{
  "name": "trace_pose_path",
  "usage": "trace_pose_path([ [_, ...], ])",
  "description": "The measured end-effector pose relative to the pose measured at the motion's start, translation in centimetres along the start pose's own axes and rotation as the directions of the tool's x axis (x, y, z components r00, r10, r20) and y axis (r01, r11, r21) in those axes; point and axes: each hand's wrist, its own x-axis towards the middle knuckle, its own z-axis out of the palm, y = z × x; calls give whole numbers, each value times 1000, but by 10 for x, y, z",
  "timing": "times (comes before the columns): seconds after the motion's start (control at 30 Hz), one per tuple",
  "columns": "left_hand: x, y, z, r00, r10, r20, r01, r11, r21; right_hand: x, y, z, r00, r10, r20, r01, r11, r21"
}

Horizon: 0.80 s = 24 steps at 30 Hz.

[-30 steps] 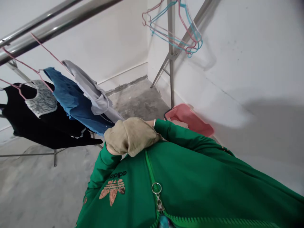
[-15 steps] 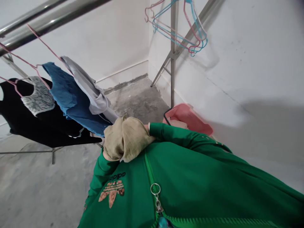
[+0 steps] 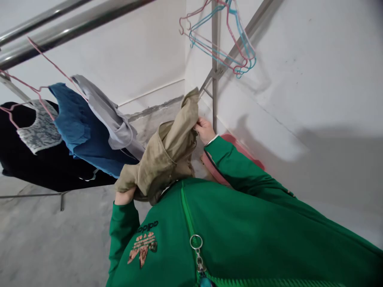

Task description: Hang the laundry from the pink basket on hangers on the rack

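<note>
A crumpled khaki garment [image 3: 161, 153], its exact kind unclear, is stretched between my two hands in front of my chest. My right hand [image 3: 206, 129] pinches its edge at the right, where a narrow, tube-like part sticks upward. On the left, my left hand [image 3: 125, 196] reaches up into the cloth; wrist and lower hand show, but the fingers are hidden beneath it. Just beyond the left side hang a pale grey garment [image 3: 107, 115] and a blue garment [image 3: 80, 131]. Below my right forearm is a pink basket [image 3: 247, 151], partly covered by the green sleeve.
Thick metal rails [image 3: 60, 36] cross the upper left, with a black garment [image 3: 36, 171] with a grey patterned neck among the hung clothes. Several pink and blue hangers [image 3: 221, 52] hang by a metal stand [image 3: 214, 91]. A white wall [image 3: 323, 87] rises at the right.
My hands have moved apart, the right up and outward, the left slightly left. The bunched khaki garment has been spread out between them. The view has shifted slightly.
</note>
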Motion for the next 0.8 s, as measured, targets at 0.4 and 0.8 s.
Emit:
trace_pose_path([
  [0.4, 66, 21, 70, 985, -111, 129, 136, 968, -210, -21, -70, 12, 942, -239, 236, 251, 968, -21],
  [0.8, 114, 130, 70, 913, 345, -219, -391, 892, -228, -23, -78, -14, 725, -196, 660, 315, 947, -65],
])
